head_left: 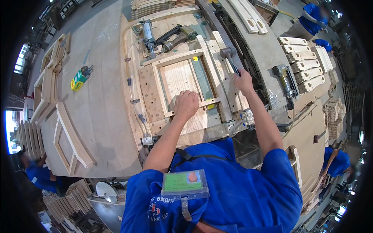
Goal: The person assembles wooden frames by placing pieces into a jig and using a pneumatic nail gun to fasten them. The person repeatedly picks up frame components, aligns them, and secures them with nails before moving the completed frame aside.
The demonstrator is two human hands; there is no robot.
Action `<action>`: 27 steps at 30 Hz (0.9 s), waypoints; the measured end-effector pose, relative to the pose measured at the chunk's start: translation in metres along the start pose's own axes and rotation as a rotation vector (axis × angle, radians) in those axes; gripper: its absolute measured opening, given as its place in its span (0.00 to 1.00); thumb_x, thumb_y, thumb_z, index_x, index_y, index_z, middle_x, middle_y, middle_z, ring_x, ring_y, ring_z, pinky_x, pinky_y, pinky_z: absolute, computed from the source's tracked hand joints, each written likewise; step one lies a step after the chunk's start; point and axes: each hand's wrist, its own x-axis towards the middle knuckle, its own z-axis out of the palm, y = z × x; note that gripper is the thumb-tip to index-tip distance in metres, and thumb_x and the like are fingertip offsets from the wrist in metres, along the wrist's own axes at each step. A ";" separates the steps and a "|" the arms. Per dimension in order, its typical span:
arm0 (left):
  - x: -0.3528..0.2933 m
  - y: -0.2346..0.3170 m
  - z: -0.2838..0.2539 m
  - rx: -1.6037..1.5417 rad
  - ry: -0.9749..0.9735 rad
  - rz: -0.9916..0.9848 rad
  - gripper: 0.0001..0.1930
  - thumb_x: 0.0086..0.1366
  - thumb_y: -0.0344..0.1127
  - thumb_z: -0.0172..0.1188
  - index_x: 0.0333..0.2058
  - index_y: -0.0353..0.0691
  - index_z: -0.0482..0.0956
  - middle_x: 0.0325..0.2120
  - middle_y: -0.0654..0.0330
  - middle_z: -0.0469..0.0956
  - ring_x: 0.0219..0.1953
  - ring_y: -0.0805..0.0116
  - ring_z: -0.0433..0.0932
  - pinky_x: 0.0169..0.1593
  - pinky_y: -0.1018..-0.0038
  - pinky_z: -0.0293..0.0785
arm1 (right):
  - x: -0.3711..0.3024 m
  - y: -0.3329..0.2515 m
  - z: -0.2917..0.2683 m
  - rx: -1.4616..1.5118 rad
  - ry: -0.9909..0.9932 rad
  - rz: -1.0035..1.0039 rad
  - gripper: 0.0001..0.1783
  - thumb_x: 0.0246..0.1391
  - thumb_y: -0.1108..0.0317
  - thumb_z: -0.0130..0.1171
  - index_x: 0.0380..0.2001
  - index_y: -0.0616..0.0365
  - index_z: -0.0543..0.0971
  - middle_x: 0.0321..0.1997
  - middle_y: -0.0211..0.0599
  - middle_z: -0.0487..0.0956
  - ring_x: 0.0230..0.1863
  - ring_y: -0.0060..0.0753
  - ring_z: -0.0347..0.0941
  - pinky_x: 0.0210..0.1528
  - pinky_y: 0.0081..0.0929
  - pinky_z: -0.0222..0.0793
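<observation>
A pale wooden frame lies in a wooden jig in front of me. My left hand is closed over the frame's near rail, its fingers bent and close together. The fingertips' underside is hidden. In my right hand is the dark handle of a mallet, its grey head pointing away from me. That head is above a pale board at the jig's right side. Beyond the frame lie a nail gun and a silver pneumatic cylinder.
A green and yellow box stands on the left tabletop, near an angled wooden frame. Another nail gun lies at right, beside stacked slotted wooden pieces. Co-workers in blue are around the tables.
</observation>
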 end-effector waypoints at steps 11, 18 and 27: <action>-0.001 -0.011 -0.002 -0.066 0.024 -0.011 0.15 0.73 0.43 0.54 0.40 0.39 0.86 0.40 0.50 0.84 0.48 0.47 0.79 0.55 0.54 0.75 | -0.124 -0.174 -0.188 0.926 0.073 -0.355 0.22 0.77 0.47 0.47 0.42 0.56 0.73 0.21 0.21 0.65 0.17 0.13 0.57 0.16 0.18 0.53; 0.001 -0.005 -0.003 -0.081 0.040 0.008 0.15 0.73 0.42 0.55 0.39 0.39 0.87 0.38 0.50 0.84 0.46 0.47 0.79 0.54 0.53 0.75 | -0.198 -0.064 -0.047 0.844 0.099 -0.263 0.22 0.72 0.45 0.53 0.38 0.54 0.69 0.24 0.28 0.67 0.22 0.27 0.64 0.24 0.31 0.64; -0.005 -0.009 -0.009 -0.045 0.035 -0.011 0.17 0.73 0.44 0.54 0.38 0.39 0.86 0.39 0.50 0.84 0.47 0.49 0.80 0.54 0.54 0.75 | -0.135 -0.188 -0.116 0.880 -0.267 -0.291 0.16 0.77 0.56 0.52 0.36 0.55 0.75 0.24 0.19 0.69 0.22 0.09 0.57 0.22 0.13 0.52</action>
